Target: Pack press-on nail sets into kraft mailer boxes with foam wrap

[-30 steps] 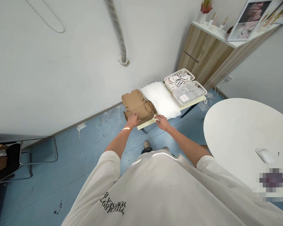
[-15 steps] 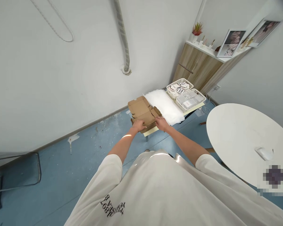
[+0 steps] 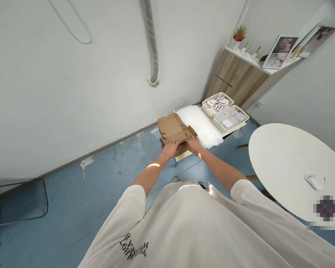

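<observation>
A stack of flat brown cardboard boxes (image 3: pixel 174 130) lies at the left end of a small pale table (image 3: pixel 184 155). My left hand (image 3: pixel 170 148) rests on the stack's near left edge with its fingers curled over the top piece. Close beside it, my right hand (image 3: pixel 194 143) grips the near right edge of the same top cardboard piece. To the right of the stack lies a pile of white foam sheets (image 3: pixel 201 125).
Two white baskets (image 3: pixel 225 111) of small packets stand at the table's far right. A wooden cabinet (image 3: pixel 237 80) with frames and a plant stands behind. A round white table (image 3: pixel 293 163) is at my right. A metal chair frame (image 3: pixel 16 201) stands at the left on the blue floor.
My right hand has moved left from the foam sheets onto the cardboard stack, and both hands have drawn together on the top piece. The view has shifted slightly.
</observation>
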The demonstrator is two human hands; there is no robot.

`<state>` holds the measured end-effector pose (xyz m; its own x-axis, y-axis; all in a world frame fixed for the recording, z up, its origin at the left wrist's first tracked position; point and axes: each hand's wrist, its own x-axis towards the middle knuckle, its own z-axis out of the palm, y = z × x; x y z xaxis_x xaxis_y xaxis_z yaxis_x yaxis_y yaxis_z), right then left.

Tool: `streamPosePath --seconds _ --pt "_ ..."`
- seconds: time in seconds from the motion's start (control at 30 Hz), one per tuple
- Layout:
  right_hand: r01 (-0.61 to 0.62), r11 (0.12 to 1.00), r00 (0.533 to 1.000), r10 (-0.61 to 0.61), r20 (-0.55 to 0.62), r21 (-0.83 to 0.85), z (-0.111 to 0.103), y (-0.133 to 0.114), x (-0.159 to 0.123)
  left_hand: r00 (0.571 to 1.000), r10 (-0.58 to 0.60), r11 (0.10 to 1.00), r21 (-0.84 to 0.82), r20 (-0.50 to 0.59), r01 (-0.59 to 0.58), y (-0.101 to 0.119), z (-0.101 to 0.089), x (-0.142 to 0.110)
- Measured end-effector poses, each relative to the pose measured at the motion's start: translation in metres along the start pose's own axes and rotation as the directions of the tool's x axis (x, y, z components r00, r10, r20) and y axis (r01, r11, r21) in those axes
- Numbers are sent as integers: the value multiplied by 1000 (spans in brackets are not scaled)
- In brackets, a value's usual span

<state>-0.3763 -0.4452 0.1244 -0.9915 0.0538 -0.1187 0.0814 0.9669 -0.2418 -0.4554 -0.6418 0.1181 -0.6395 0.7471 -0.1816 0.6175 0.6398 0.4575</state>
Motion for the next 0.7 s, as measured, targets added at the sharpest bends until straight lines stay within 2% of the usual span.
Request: streamPosePath --seconds 0.23,0.43,0.53,0.7 --pt "-46 997 998 44 -41 -57 -15 -9 12 983 144 989 43 -116 -140 7 -27 -8" --pt "-95 984 995 93 -21 -153 -24 -20 11 941 296 902 373 -167 -217 25 -50 -16" --pt "-82 982 995 69 -77 -170 -29 -24 12 923 338 852 478 -185 -216 30 -65 -18" --pt "-29 986 976 -8 -216 -165 -42 -23 17 909 339 865 459 -243 -200 37 -83 -23"
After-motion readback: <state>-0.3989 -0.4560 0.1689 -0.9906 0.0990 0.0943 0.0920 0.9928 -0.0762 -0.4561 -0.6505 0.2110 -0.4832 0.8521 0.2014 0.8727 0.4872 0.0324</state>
